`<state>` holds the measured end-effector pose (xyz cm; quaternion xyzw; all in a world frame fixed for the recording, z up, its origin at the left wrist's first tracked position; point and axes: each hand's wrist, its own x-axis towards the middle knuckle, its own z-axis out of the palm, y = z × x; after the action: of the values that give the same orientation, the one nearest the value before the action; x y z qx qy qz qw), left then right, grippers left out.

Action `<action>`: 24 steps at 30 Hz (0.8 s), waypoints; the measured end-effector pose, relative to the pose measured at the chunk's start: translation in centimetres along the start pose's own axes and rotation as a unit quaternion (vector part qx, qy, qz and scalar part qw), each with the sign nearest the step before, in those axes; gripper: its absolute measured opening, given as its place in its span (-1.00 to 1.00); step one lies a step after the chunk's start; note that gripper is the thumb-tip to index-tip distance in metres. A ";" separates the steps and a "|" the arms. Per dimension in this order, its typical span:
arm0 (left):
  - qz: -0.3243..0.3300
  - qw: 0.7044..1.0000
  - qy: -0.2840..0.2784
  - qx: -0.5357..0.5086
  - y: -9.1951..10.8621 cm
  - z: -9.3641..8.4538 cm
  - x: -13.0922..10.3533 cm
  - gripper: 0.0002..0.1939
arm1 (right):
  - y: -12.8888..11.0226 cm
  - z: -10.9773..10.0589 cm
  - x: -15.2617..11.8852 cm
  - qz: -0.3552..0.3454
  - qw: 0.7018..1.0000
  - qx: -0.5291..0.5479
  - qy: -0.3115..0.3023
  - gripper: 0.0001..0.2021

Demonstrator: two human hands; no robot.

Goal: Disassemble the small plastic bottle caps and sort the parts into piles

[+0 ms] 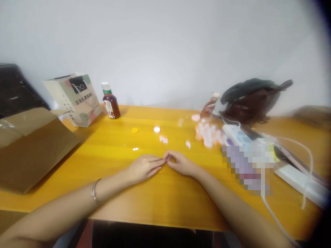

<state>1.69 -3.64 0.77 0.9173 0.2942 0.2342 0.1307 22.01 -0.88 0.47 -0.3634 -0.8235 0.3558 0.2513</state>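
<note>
My left hand [146, 168] rests low over the yellow table [144, 199], its fingers stretched to the right and the thumb a little apart. Its fingertips meet those of my right hand [181, 163]. The right hand's fingers are curled into a pinch; anything between them is too small or hidden to make out. Just beyond the hands lie small white pieces [163, 139] with reddish marks, a white round cap [157, 129], a yellow disc [134, 130] and another small pale piece [188, 144]. A tiny white piece [135, 149] lies near the left hand.
At the left stand a cardboard box [33, 148], a printed paper bag [80, 100] and a dark red bottle [111, 105]. To the right are a pile of pale and orange pieces [209, 132], another bottle [209, 107], a dark bag [250, 103], a power strip [297, 182] and white cables [310, 165].
</note>
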 end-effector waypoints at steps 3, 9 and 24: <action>-0.002 1.000 -0.005 0.018 -0.5 0.8 -0.4 -0.69 | 0.1 0.0 0.1 0.007 1.000 -0.004 0.003 -0.87; -0.037 0.997 0.030 -0.053 -0.8 0.8 -0.8 -0.77 | -0.1 -0.1 0.0 0.006 1.000 -0.009 -0.003 -0.86; -0.342 0.921 0.182 0.034 -14.7 -7.9 -4.1 -0.71 | -0.2 -0.1 -0.1 0.011 1.000 -0.023 0.000 -0.88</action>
<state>-12.26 6.32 0.52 0.7062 0.6167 0.3278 0.1162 22.09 -1.04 0.72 -0.3777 -0.8274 0.3398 0.2393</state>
